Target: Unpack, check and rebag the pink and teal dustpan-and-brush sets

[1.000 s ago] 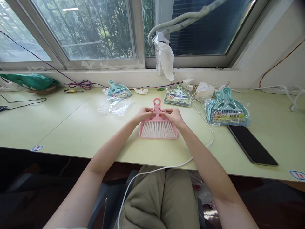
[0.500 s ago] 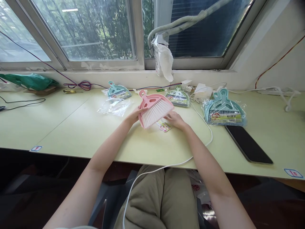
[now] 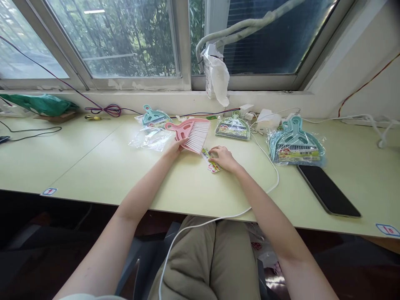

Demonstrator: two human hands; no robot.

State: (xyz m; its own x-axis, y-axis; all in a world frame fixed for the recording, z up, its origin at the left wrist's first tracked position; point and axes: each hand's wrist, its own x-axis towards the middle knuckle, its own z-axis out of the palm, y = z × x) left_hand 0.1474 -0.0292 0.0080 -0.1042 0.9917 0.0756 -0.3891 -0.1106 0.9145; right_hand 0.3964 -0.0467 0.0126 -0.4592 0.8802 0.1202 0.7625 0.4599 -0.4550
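L hand [image 3: 177, 146] pinches pink brush set [image 3: 190, 130], tilted off desk; R hand [image 3: 222, 157] fingers curled onto label card [image 3: 211, 160], just right of brush.

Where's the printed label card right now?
In the head view the label card lies flat on the table just right of centre, under the right hand, beside the pink brush set held by the left hand.

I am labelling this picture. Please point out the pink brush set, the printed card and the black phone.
pink brush set [image 3: 190, 130], head view, on the pink body.
printed card [image 3: 210, 161], head view, its middle.
black phone [image 3: 328, 191], head view, screen centre.
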